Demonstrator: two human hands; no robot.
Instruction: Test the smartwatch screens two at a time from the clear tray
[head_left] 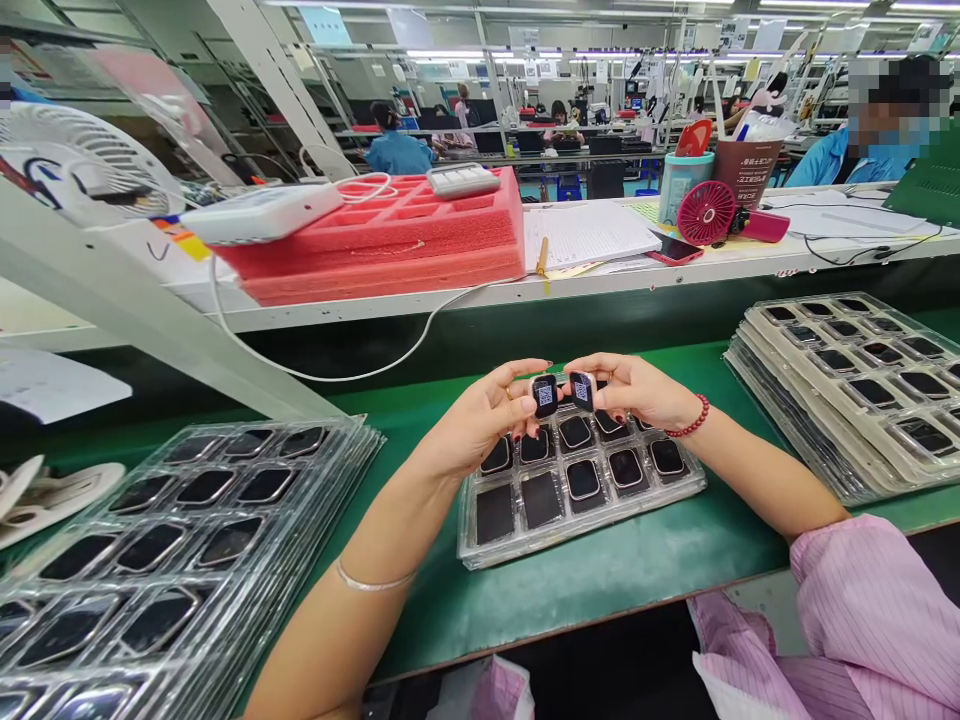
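My left hand [491,410] pinches a smartwatch body [545,396] whose lit screen shows a QR code. Close beside it, a second smartwatch body [582,391], also lit with a QR code, is gripped in my right hand [626,385]. Both are held up, screens towards me, above a clear plastic tray [480,553] on the green bench. Dark-screened watch bodies [625,467] sit in the tray's pockets. Two pockets at the front left hold no watch. My hands hide part of the tray's back row.
Tall stacks of watch-filled trays stand at left [202,487] and right [870,390]. Behind, a shelf [570,281] carries red foam [375,255], papers, a phone and a small pink fan [706,213]. A white cable [360,378] droops from the shelf. Co-workers sit beyond.
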